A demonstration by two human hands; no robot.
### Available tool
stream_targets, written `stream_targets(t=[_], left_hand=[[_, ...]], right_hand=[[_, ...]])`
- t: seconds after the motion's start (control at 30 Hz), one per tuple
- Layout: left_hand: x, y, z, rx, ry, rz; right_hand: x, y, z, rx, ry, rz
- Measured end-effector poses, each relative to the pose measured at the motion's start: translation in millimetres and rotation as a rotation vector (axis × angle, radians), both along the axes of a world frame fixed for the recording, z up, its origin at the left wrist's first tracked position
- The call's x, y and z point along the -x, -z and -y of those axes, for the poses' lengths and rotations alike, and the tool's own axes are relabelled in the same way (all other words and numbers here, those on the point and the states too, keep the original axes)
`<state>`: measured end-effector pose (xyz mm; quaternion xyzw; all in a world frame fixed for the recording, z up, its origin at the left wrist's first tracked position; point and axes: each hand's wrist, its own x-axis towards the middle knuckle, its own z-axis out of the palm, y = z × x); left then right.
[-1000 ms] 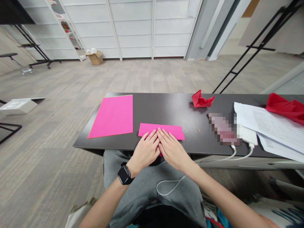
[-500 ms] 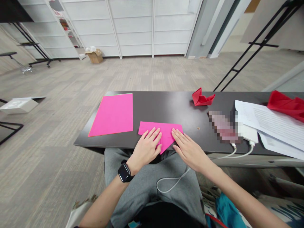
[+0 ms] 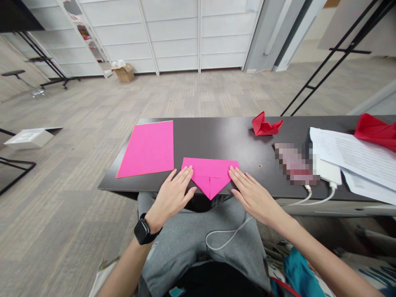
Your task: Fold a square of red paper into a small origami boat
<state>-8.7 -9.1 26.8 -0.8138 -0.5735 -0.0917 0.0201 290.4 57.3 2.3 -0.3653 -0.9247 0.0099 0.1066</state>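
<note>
A folded pink sheet of paper (image 3: 210, 169) lies at the table's near edge, its point facing me and jutting slightly past the edge. A vertical crease and a horizontal fold line show on it. The fingertips of my left hand (image 3: 173, 189) rest on its left corner, fingers stretched out and thumb apart. On the right corner lie the fingertips of my right hand (image 3: 252, 194), also flat and extended. A stack of pink paper sheets (image 3: 148, 148) is to the left of my left hand.
A red folded paper boat (image 3: 266, 126) stands at the table's far side. To the right are a blurred phone (image 3: 293, 163), a white charger (image 3: 328, 171) with cables, printed papers (image 3: 355, 152) and a red cloth-like item (image 3: 375, 131). The dark table (image 3: 213, 134) ends just before my lap.
My left hand has slid left from the middle of the folded paper to its left corner, uncovering the centre crease. My right hand stays on the right side, shifted slightly.
</note>
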Motion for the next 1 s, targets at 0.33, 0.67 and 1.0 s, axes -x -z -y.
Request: stream_targets(t=[0.33, 0.67, 1.0], left_hand=[[21.2, 7.7, 6.8, -0.042, -0.116, -0.007], [11.1, 1.5, 0.8, -0.095, -0.085, 0.028], [-8.8, 6.8, 0.8, -0.061, 0.076, 0.073]], right_hand=[[-1.1, 0.0, 0.3, 0.015, 0.0, -0.012], [-0.4, -1.7, -1.4, 0.006, 0.013, -0.024], [-25.1, -4.0, 3.9, -0.043, 0.044, 0.0]])
